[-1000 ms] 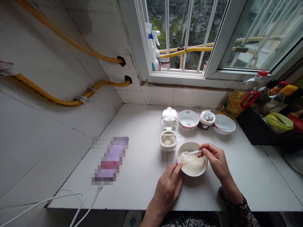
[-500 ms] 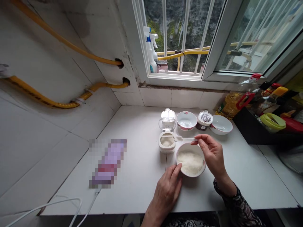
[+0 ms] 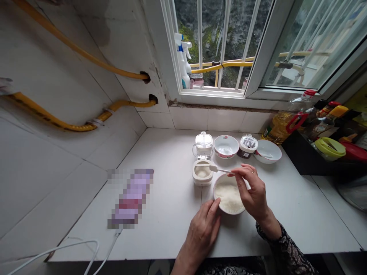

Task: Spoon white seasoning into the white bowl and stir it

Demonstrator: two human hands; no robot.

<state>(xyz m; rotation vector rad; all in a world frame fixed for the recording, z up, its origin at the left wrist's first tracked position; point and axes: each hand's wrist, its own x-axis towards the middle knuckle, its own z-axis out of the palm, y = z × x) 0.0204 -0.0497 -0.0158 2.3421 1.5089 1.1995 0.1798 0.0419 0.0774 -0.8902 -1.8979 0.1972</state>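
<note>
My right hand (image 3: 252, 191) pinches the handle of a small white spoon (image 3: 222, 170). The spoon's head is over the right rim of an open seasoning jar (image 3: 203, 179), which holds a pale powder; its clear lid (image 3: 203, 147) is flipped back. Below the spoon stands a bowl (image 3: 230, 196) with a white, grainy heap in it. My left hand (image 3: 203, 227) rests at the bowl's lower left, its thumb and finger gripping the rim.
Behind are an empty flowered bowl (image 3: 226, 146), a closed jar (image 3: 248, 146) and a bowl with a white spoon in it (image 3: 269, 151). An oil bottle (image 3: 282, 120) and a black rack (image 3: 306, 160) of bottles stand right. A blurred phone-like object (image 3: 133, 196) with a cable lies left.
My right hand has moved left and slightly down, bringing the spoon's head further over the jar's rim and tilting the spoon. My left hand and the bowl have stayed put.
</note>
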